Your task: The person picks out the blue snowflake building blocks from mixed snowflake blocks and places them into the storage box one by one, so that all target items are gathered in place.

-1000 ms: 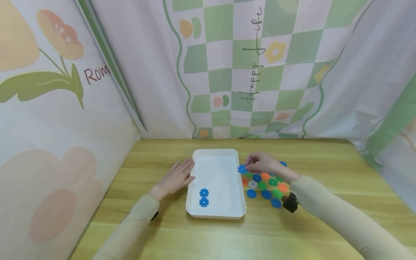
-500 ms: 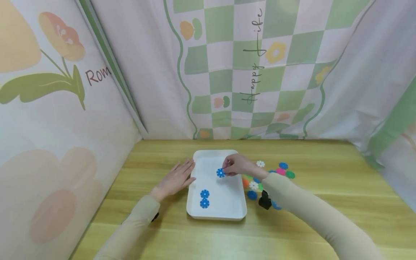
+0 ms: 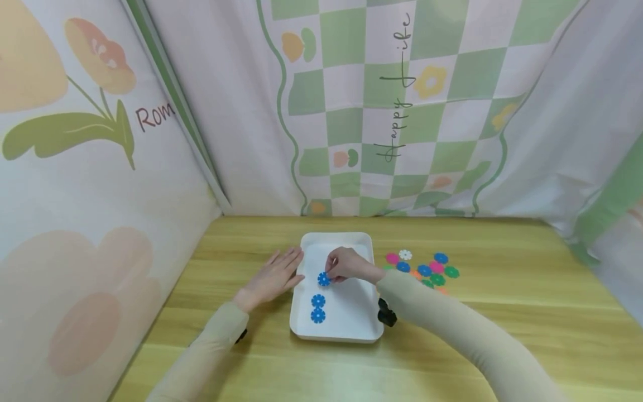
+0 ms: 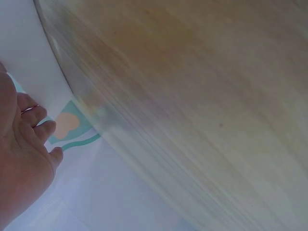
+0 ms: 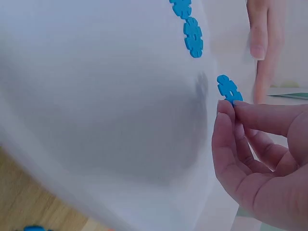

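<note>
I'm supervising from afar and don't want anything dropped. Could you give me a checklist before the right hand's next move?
1. Grip: ok. The right hand pinches the held blue notched disc at its edge.
2. Position: ok. That disc is above the white tray, inside its rim.
3. Room: ok. Bare tray floor lies beyond the two blue discs already there.
4. Tray steadied: cannot tell. The left hand has its fingers at the tray's left rim, but pressure doesn't show.
5. Two discs interlocked: cannot tell. They meet edge to edge.
6. Loose colored discs all visible: not ok. The right sleeve hides some.
</note>
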Motion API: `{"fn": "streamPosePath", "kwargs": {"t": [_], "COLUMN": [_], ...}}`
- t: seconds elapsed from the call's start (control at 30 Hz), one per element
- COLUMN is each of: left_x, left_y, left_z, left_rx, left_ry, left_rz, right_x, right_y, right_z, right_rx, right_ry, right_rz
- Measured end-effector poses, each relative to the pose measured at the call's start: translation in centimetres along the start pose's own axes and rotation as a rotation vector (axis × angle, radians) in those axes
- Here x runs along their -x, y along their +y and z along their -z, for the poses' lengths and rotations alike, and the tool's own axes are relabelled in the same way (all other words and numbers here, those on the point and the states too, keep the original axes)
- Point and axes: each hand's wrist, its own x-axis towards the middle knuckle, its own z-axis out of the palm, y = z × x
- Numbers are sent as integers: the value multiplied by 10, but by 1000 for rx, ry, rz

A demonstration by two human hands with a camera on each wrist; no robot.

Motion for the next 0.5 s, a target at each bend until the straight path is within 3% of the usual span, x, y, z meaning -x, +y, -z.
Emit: {"fn": "streamPosePath", "kwargs": {"t": [0.5], "left_x": [0], "left_y": [-1], "left_z": [-2], "left_rx": [-9], "left_ry": [13], "left_rz": [-5], "right_x": [-7], "right_y": [-3], "right_z": [-18], "right_rx": [30], "right_ry": [2], "right_rz": [-37]}}
